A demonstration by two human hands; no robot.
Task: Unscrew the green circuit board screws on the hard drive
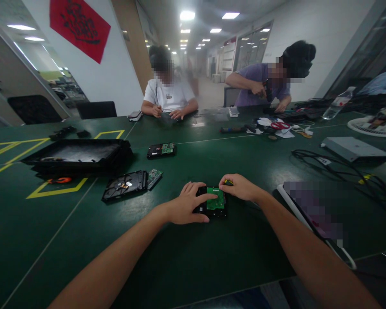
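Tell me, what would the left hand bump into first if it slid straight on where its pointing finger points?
Probably the right hand, just past the green circuit board that the left hand reaches over, though depth is unclear.

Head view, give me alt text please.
Left hand on a black hard drive with a green circuit board; right hand holds a small yellow-and-black object beside it. Someone in white sits across the green table.

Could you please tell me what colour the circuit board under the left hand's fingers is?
Bright green; the circuit board shows best in the head view.
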